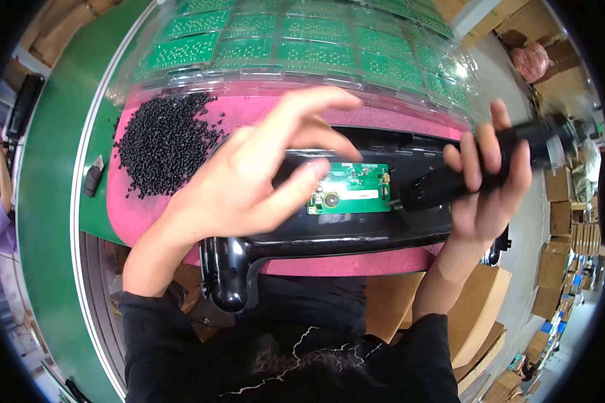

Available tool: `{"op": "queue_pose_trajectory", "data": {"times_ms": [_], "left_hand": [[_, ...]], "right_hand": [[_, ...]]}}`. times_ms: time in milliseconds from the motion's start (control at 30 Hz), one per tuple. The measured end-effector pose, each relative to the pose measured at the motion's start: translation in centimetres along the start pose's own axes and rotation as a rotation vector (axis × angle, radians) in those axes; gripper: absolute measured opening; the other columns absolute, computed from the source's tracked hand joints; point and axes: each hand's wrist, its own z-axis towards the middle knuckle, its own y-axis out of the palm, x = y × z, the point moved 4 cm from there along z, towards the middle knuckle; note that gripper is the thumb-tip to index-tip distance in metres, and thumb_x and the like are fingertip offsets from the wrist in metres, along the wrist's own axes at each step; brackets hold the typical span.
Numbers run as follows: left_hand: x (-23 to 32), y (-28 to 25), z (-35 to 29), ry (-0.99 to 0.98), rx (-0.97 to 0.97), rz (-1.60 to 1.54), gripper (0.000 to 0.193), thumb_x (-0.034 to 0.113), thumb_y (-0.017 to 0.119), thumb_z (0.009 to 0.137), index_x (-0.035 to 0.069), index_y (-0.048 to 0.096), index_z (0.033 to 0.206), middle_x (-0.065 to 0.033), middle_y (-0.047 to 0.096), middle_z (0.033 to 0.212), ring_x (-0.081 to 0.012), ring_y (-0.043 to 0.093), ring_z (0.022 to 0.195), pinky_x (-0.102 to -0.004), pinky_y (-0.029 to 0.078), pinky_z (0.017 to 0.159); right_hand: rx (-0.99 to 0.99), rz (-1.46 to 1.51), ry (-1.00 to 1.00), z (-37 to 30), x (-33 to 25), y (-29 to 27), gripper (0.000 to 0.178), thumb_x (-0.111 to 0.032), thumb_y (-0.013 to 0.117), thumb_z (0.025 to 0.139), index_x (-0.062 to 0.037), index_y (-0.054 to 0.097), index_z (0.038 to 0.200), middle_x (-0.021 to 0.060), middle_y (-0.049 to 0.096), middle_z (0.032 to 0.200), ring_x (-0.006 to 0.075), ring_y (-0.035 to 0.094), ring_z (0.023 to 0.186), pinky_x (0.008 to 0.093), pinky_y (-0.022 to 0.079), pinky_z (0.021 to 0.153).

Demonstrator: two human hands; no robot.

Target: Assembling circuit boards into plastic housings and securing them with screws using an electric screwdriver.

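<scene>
My right hand (487, 171) is wrapped round a black electric screwdriver (444, 187). Its tip points left, close by the right edge of a green circuit board (356, 185); whether it touches a screw cannot be made out. The board lies inside a glossy black plastic housing (302, 238) with a rounded leg at its left end. Over the housing's left part, my left hand (255, 168) hovers with thumb and fingers apart and nothing visible between them. The thumb overlaps the board's left edge in this view. Behind the left hand lies a large heap of small black screws (165, 144).
Clear plastic trays (282, 50) with many green boards stand along the far side of the pink mat (131, 218). A small dark object (93, 180) lies on the green table at the left. Cardboard boxes (480, 312) stand below at the right. Another person's arm (3, 174) shows far left.
</scene>
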Motion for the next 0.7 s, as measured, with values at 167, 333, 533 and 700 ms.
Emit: {"op": "queue_pose_trajectory", "data": {"times_ms": [167,333,533,700], "left_hand": [[-1.3,-2.2,0.6,-0.08,0.044,0.626,0.032,0.003,0.066,0.082,0.001,0.061,0.113,-0.0118,0.066,0.103,-0.0268,0.063,0.091,-0.0356,0.048,0.083],[-2.4,-1.9,0.5,-0.31,-0.177,0.685,0.022,0.015,0.068,0.084,0.001,0.066,0.1,-0.0178,0.067,0.094,-0.036,0.065,0.09,-0.0426,0.049,0.085],[-1.1,-0.8,0.2,-0.18,-0.283,0.751,0.018,0.014,0.068,0.083,-0.003,0.063,0.083,-0.0173,0.058,0.076,-0.0385,0.059,0.076,-0.043,0.047,0.068],[5.2,-0.1,-0.4,-0.09,0.009,0.649,0.01,-0.004,0.062,0.083,-0.008,0.063,0.093,-0.0174,0.062,0.086,-0.0307,0.061,0.078,-0.0362,0.048,0.075]], "right_hand": [[0.473,0.101,-0.042,1.0,-0.8,-4.1,0.027,-0.017,0.064,0.092,-0.0036,0.051,0.113,0.011,0.054,0.104,0.0226,0.053,0.104,0.057,0.046,0.097],[0.466,-0.09,-0.179,-1.1,-2.1,-2.5,0.063,-0.009,0.06,0.089,0.0061,0.028,0.142,0.0173,0.037,0.13,0.0295,0.041,0.123,0.0665,0.042,0.1],[0.541,-0.555,-0.807,-10.2,-5.1,-1.9,0.06,0.001,0.056,0.084,0.0006,0.034,0.139,0.0166,0.033,0.142,0.0229,0.04,0.12,0.0446,0.046,0.097],[0.997,-1.385,-1.043,-23.0,-9.3,-13.2,0.054,0.003,0.06,0.076,-0.0018,0.038,0.125,0.0149,0.037,0.126,0.0229,0.041,0.109,0.0391,0.04,0.094]]}}
